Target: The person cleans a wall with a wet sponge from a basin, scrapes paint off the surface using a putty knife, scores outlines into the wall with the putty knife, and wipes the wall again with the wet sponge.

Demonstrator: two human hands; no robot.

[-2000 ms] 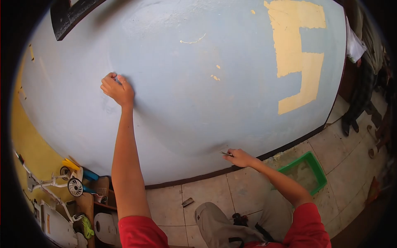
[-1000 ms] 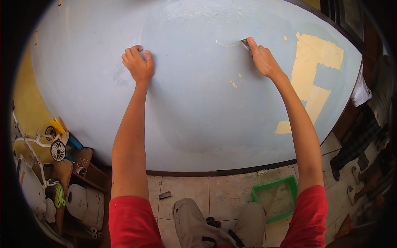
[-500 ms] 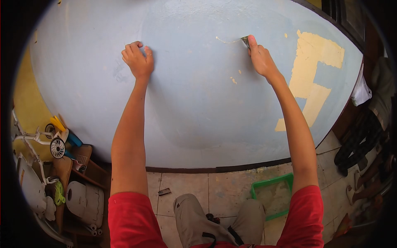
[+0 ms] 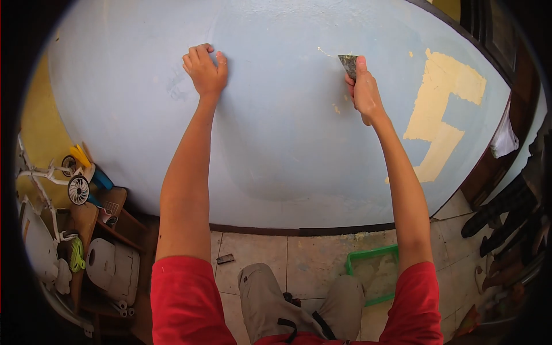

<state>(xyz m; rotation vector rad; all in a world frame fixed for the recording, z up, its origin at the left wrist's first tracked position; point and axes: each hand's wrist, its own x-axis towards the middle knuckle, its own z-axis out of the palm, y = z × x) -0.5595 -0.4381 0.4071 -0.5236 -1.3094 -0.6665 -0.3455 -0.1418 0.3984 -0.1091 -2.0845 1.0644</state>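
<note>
Currently, right hand (image 4: 366, 96): closed round a dark, flat scraper with a flared blade (image 4: 348, 64), thumb along its side.
Scraper: at the wall, just beside a thin, pale scratch (image 4: 326, 52).
Left hand (image 4: 206, 73): half open at the wall, fingers bent.
Wall (image 4: 276, 126): smooth pale-blue paint, with an angular, ragged-edged yellow patch (image 4: 438, 103).
Floor (image 4: 269, 253): pale tiles under a rectangular green plastic tub (image 4: 374, 252).
</note>
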